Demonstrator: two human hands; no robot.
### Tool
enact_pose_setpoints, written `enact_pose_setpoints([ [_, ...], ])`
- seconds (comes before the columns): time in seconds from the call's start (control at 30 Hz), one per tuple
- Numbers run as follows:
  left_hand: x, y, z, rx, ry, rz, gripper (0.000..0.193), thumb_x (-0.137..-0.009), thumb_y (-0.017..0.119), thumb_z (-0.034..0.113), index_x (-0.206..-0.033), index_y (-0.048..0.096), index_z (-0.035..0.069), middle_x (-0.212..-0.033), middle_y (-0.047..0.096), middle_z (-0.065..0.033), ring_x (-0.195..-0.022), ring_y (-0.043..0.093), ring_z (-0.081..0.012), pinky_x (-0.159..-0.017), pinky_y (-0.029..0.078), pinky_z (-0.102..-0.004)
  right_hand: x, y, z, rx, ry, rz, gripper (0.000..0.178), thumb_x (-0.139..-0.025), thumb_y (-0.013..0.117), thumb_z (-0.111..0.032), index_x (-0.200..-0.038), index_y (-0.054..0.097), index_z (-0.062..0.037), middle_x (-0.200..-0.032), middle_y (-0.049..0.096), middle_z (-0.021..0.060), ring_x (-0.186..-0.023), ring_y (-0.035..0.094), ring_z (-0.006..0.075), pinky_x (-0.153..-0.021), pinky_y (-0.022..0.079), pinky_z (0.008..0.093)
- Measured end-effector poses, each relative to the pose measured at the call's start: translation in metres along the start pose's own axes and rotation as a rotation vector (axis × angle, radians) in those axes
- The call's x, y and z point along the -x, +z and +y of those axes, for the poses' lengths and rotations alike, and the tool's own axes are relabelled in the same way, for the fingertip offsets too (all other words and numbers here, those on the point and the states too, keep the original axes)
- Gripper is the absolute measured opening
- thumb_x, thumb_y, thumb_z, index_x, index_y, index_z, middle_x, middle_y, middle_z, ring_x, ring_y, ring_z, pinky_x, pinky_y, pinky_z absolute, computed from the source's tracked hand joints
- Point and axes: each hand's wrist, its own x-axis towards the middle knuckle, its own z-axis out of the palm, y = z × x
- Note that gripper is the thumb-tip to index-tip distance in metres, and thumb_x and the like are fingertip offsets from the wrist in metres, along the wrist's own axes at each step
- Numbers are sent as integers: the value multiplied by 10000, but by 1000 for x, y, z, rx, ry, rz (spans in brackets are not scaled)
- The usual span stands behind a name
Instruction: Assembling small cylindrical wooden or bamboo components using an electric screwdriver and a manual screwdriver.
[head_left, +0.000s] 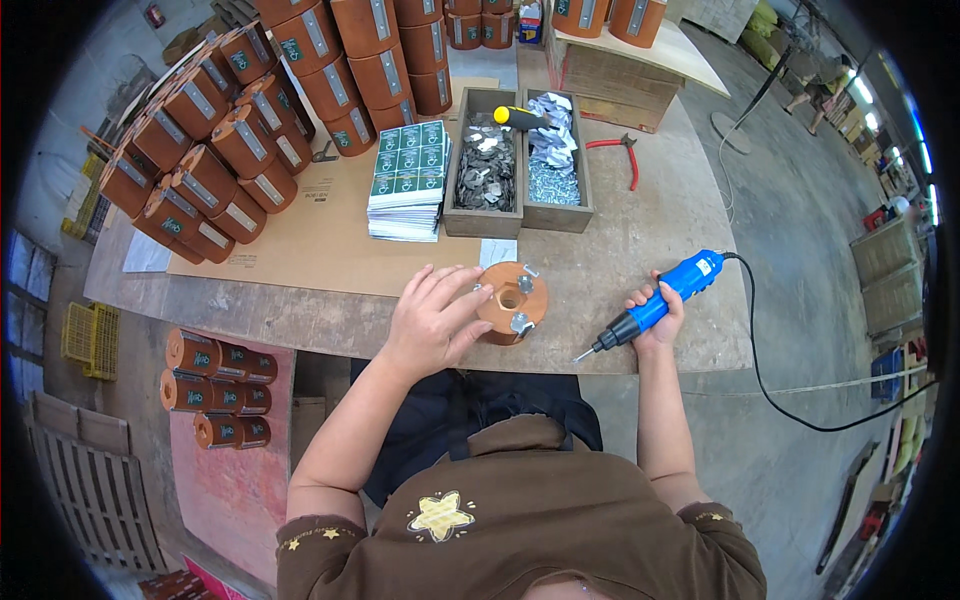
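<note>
On the near part of the table stands a short brown cylinder (535, 299) with a round hole in its top and small metal clips (521, 323) at its rim. My left hand (437, 317) is beside it, fingers spread and fingertips touching its left edge. Another bit of metal shows beside those fingertips, partly hidden. To the right, my right hand (660, 318) is closed around a blue electric screwdriver (690, 279). Its bit points down and left, apart from the cylinder, and a black cord trails off to the right.
Two wooden trays stand behind the cylinder, one with metal clips (485, 178), one with screws (553, 184); a yellow-handled screwdriver (522, 118) lies across them. Red-handled pliers (628, 158) lie right, stacked labels (408, 180) left. Brown cylinders (240, 140) are piled at the far left.
</note>
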Motion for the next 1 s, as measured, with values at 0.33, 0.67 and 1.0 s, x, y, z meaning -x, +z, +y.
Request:
enact_pose_setpoints([
  [0.33, -1, 2, -3, 328, -148, 68, 361, -695, 634, 267, -993, 572, 73, -1098, 518, -101, -982, 508, -278, -852, 378, -453, -2, -1, 1, 7, 12, 7, 337, -703, 563, -185, -1008, 461, -84, -642, 468, 55, -592, 476, 183, -559, 429, 349],
  [0.67, -2, -2, -2, 94, 0, -21, 452, -633, 677, 333, -997, 572, 86, -1126, 506, -117, -990, 507, -296, -844, 392, -401, -6, 3, -2, 46, 75, 65, 297, -712, 564, -178, -967, 455, -69, -659, 486, 71, -589, 505, 198, -554, 448, 362],
  [1.0, -18, 6, -15, 290, 122, -56, 524, -491, 762, 275, -942, 571, 87, -1141, 496, -79, -1065, 459, -283, -876, 372, -424, -38, 42, -13, 1296, -69, 80, 725, -642, 628, -137, -1226, 231, 27, -916, 520, 171, -749, 565, 249, -648, 470, 341],
])
